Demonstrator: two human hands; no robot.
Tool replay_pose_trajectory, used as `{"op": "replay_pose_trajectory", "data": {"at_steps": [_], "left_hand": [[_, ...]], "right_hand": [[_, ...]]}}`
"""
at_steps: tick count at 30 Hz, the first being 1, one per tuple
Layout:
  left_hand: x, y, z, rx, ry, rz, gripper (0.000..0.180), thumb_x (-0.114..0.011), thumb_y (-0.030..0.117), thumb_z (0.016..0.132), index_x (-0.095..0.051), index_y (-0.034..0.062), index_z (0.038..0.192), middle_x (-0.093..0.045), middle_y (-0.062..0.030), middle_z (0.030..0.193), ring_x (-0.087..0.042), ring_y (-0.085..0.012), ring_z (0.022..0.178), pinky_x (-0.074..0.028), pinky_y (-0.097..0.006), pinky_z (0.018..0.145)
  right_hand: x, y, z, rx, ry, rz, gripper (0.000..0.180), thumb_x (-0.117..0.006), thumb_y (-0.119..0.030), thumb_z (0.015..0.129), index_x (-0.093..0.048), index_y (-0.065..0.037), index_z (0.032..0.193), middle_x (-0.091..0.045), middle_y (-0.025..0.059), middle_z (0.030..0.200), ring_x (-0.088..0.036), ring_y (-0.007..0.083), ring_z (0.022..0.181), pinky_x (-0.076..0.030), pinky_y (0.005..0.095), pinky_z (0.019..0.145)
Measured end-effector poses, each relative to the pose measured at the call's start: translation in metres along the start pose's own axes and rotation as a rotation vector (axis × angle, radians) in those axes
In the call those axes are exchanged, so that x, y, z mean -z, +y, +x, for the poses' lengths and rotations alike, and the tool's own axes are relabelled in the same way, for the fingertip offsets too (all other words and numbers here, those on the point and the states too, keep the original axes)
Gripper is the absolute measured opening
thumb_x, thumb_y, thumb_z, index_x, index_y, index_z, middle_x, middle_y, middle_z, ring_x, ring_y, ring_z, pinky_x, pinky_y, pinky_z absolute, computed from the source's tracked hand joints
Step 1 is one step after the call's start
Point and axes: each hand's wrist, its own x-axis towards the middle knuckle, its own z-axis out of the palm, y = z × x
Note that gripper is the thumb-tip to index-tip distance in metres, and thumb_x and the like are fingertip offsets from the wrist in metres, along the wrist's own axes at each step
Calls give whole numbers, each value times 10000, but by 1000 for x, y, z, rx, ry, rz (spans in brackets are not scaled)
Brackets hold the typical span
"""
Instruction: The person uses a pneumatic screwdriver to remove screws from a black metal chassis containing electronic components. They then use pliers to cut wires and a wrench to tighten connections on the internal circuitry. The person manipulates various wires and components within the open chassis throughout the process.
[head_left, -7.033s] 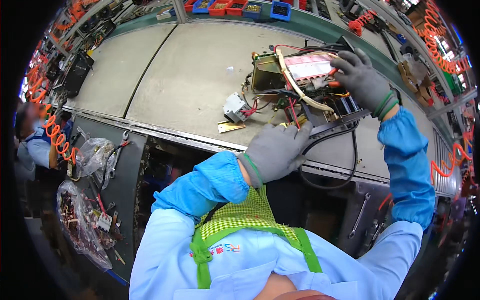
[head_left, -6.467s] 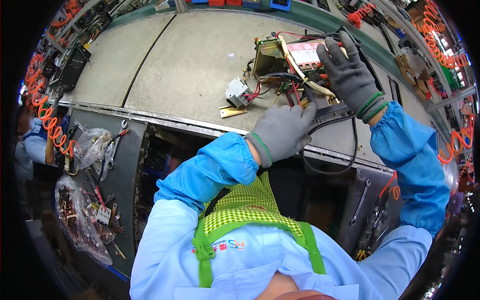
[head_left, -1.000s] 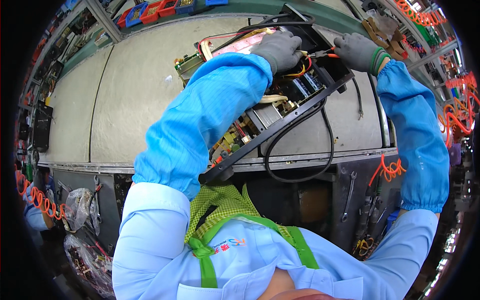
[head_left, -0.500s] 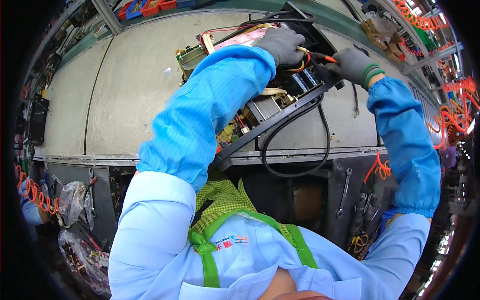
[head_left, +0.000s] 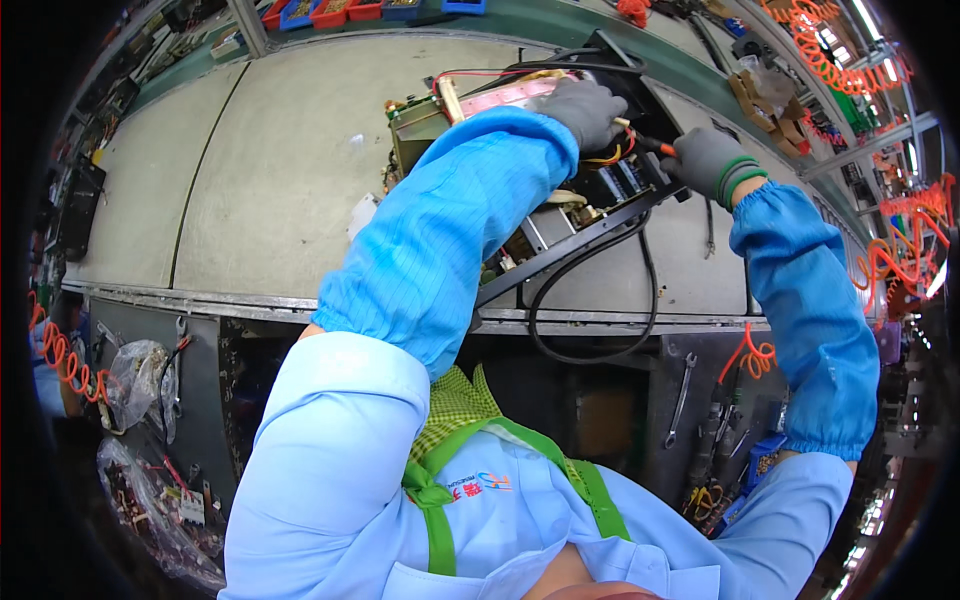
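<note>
An open electrical chassis (head_left: 560, 252) with a black metal frame lies at an angle on the bench, its boards, wires and capacitors exposed. My left hand (head_left: 582, 112), in a grey glove, is closed over its far part; a cream-coloured wire end (head_left: 622, 123) sticks out from the fingers. To the right, my gloved right hand (head_left: 708, 160) grips a slim orange-and-black tool (head_left: 662, 148) that points left toward that wire end. The tool's exact kind is unclear. Yellow and red wires (head_left: 608, 158) run below the left hand. My left sleeve hides much of the chassis.
A black cable (head_left: 535, 318) loops over the bench's near edge. Wrenches (head_left: 682, 400) and other tools hang below the bench. Red and blue bins (head_left: 330, 12) line the far side. Coiled orange air hoses (head_left: 900, 270) hang at the right, near a cardboard box (head_left: 765, 100).
The view has shifted a little, so the chassis appears slightly further right. My right hand sits slightly lower in the picture, still with the orange-and-black tool. The left hand keeps its hold.
</note>
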Motion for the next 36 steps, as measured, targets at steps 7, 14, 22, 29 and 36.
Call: {"op": "replay_pose_trajectory", "data": {"at_steps": [7, 14, 22, 29, 36], "left_hand": [[14, 5, -2, -35, 66, 34, 261, -534, 363, 898, -624, 158, 1032, -640, -119, 1000, -612, -324, 973, -479, -460, 797], [61, 22, -25, -368, -143, 265, 226, -578, 327, 862, -657, 148, 975, -644, -81, 938, -607, -298, 930, -436, -431, 830], [55, -9, -43, -135, 30, 162, 337, -605, 297, 869, -598, 200, 1191, -583, -84, 1157, -537, -305, 1095, -430, -441, 941], [128, -11, -70, -259, 98, -11, 371, -603, 337, 886, -571, 143, 1201, -601, -118, 1106, -583, -313, 1034, -478, -417, 877], [144, -45, -169, -212, 178, -234, 330, -586, 265, 910, -597, 46, 1156, -641, -141, 1033, -626, -265, 927, -503, -345, 815]], "right_hand": [[20, 124, -131, -251, 381, -235, 391, -575, -386, 884, -627, -8, 799, -633, 215, 785, -631, 388, 750, -496, 483, 686], [-51, 11, -183, -138, 465, 307, 284, -620, -321, 857, -608, -37, 861, -595, 147, 870, -589, 367, 780, -470, 443, 677], [-164, -24, -319, -660, 781, 942, 294, -588, -220, 888, -612, 42, 1019, -588, 152, 880, -571, 280, 784, -441, 391, 724], [-354, -7, -449, -1233, 282, 681, 445, -577, -378, 888, -622, 50, 1000, -630, 236, 908, -612, 342, 849, -447, 421, 743], [-418, -11, -452, -1153, 98, 835, 387, -586, -356, 867, -644, 17, 952, -639, 222, 833, -601, 347, 759, -447, 430, 707]]}}
